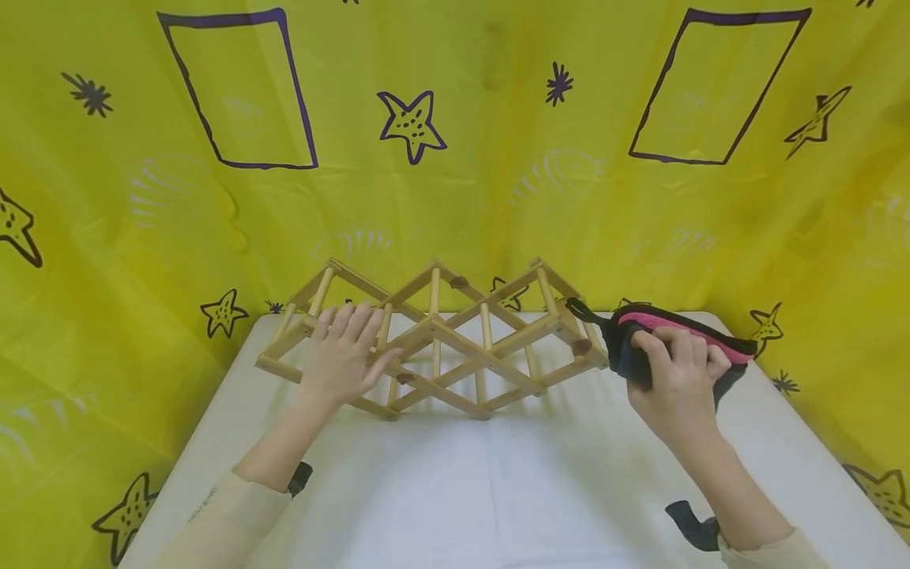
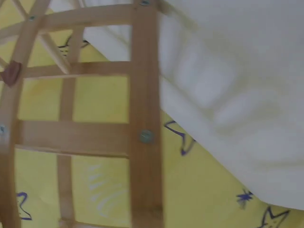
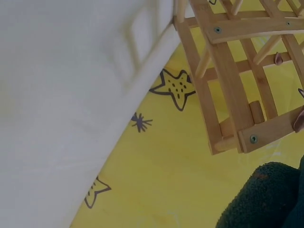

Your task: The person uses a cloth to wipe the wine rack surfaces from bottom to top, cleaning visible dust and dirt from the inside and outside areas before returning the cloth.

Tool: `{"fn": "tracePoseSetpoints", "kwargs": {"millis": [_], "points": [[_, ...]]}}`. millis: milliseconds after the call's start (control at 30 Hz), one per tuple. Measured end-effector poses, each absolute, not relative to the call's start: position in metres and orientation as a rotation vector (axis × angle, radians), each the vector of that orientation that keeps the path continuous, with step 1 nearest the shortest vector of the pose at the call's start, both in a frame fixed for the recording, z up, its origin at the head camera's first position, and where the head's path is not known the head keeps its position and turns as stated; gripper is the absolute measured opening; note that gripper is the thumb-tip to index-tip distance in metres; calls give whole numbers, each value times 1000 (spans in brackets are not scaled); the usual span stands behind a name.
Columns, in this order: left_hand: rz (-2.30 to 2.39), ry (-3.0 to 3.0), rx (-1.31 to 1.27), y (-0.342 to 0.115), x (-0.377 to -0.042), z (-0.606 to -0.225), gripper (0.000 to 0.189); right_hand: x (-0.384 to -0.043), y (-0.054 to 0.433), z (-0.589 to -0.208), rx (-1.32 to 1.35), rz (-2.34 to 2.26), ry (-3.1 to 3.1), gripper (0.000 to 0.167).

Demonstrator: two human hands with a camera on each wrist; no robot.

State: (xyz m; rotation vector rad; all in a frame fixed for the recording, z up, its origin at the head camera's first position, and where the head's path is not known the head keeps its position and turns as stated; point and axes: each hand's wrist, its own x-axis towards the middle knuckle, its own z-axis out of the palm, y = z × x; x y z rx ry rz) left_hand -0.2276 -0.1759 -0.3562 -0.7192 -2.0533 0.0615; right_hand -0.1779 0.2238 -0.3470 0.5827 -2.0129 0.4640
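Left hand point(image 1: 344, 359): fingers straight, thumb apart; the wooden lattice rack point(image 1: 434, 324) extends behind and to its right. Right hand point(image 1: 675, 387): clamped on the black-and-pink pouch point(image 1: 629, 361), contents hidden.

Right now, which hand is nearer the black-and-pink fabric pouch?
Right: the right hand holds the pouch; the left hand is off to its left, by the tan wooden lattice rack.

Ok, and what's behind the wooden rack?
Through the gaps in the wooden rack, the yellow star-patterned backdrop shows higher up and the white tabletop lower down. Whatever its bars and the left hand cover cannot be seen.
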Motion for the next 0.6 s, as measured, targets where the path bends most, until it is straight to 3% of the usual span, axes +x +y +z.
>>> {"fn": "tracePoseSetpoints", "kwargs": {"millis": [200,333,467,600], "points": [[137,-2077,-704,-200,-230,-363,58,-175,215,-352,596,545,-2018,47],[209,-2042,-714,-204,-234,-365,55,-174,206,-359,626,597,-1986,29],[221,-2024,-732,-205,-235,-366,50,-177,198,-366,655,605,-1928,44],[196,-2016,-768,-203,-235,-368,47,-181,194,-371,668,608,-1922,43]]}}
